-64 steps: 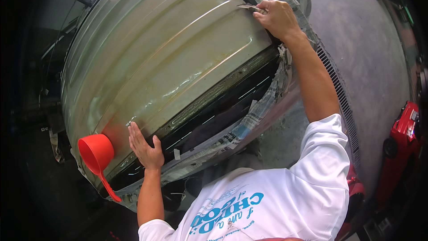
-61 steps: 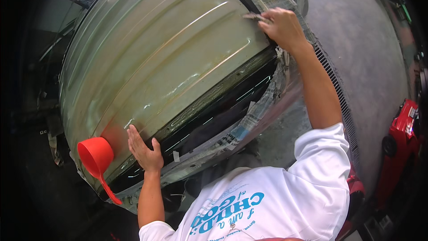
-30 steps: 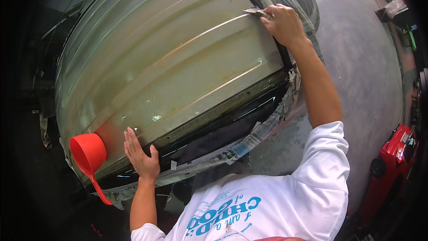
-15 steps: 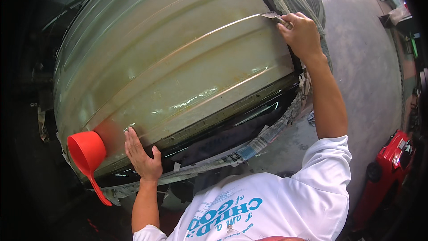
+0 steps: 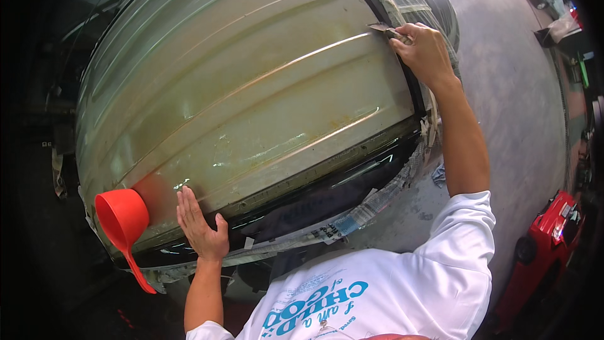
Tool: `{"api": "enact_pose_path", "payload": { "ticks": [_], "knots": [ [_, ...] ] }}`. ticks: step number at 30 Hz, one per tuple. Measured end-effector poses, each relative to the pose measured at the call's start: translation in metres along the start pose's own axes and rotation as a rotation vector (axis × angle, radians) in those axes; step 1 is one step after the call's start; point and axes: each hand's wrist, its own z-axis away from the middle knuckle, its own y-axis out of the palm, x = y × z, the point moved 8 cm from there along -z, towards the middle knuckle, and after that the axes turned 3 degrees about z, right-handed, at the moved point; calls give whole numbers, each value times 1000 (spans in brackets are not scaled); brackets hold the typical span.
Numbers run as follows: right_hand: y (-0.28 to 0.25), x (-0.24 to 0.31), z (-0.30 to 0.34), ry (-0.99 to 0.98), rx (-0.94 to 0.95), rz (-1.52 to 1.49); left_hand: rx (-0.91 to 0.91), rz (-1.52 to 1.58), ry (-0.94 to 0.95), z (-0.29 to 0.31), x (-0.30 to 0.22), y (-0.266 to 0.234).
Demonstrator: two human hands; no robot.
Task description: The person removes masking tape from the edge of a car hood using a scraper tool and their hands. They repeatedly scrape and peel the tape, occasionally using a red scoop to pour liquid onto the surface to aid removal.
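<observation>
My right hand (image 5: 426,52) is closed round the handle of a scraper (image 5: 380,27) with a flat metal blade. The blade reaches over the dark strip along the right edge of a wet, ridged vehicle roof (image 5: 277,82). Whether its tip touches the surface I cannot tell. My left hand (image 5: 204,228) rests, fingers stretched and thumb apart, on the roof's near edge and holds nothing. Left of it, a red plastic dipper (image 5: 123,214) stands on the roof, its handle hanging toward me over the edge.
Masking paper and tape (image 5: 358,211) line the vehicle's near side. Clear plastic film (image 5: 409,0) covers its right end. A grey floor (image 5: 509,88) spreads to the right, with a red car (image 5: 547,233) at the lower right. A crumpled cloth (image 5: 438,175) lies below my right forearm.
The scraper's blade has shifted slightly off the end of the roof ridge, over the dark strip. My left hand stays in about the same place. The whole view has shifted a little.
</observation>
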Motion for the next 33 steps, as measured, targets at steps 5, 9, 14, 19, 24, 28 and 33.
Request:
{"api": "enact_pose_path", "payload": {
  "ticks": [5,9,14,19,24,28,33],
  "knots": [
    [2,10,-45,-63,-95,64,2,5,7,-6,-2,4],
    [-2,12,-36,-111,-45,0,7,7,-9,2,2,1],
    [-3,17,-77,-54,-26,10,1,5,13,-5,1,4],
    [9,17,-78,-72,-48,11,5,16,-5,-2,3,3],
    [17,22,-85,-30,-27,18,10,3,6,-1,3,3],
    [16,24,-112,-3,-34,38,11,21,8,-7,2,1],
    [16,28,-97,-115,-48,83,17,5,-4,0,3,2]
  ]
}}
